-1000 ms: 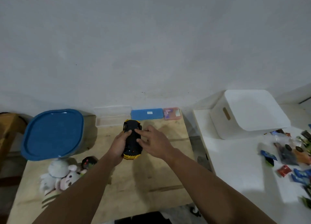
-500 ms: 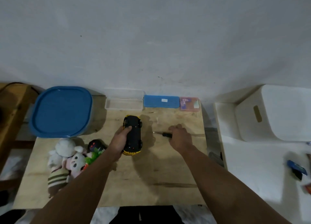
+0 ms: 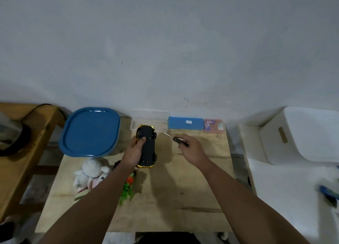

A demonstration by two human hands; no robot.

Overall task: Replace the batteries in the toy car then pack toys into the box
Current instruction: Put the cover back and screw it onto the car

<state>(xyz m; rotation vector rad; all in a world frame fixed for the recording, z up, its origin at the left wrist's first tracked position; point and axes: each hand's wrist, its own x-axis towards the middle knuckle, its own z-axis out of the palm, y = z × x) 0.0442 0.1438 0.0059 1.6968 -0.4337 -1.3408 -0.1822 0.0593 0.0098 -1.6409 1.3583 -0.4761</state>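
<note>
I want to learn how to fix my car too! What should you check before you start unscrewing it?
1. Toy car flipped, underside up: ok.
2. Left hand holds the car steady: ok.
3. Right hand grips the screwdriver: ok.
4. Screwdriver tip on a screw: not ok, it is off to the car's right.
5. Where the battery cover screw is: cannot tell.
6. New batteries nearby: cannot tell.

Plush toys (image 3: 91, 174) part-hidden behind left forearm; white box (image 3: 300, 133) cut off (right edge).
</note>
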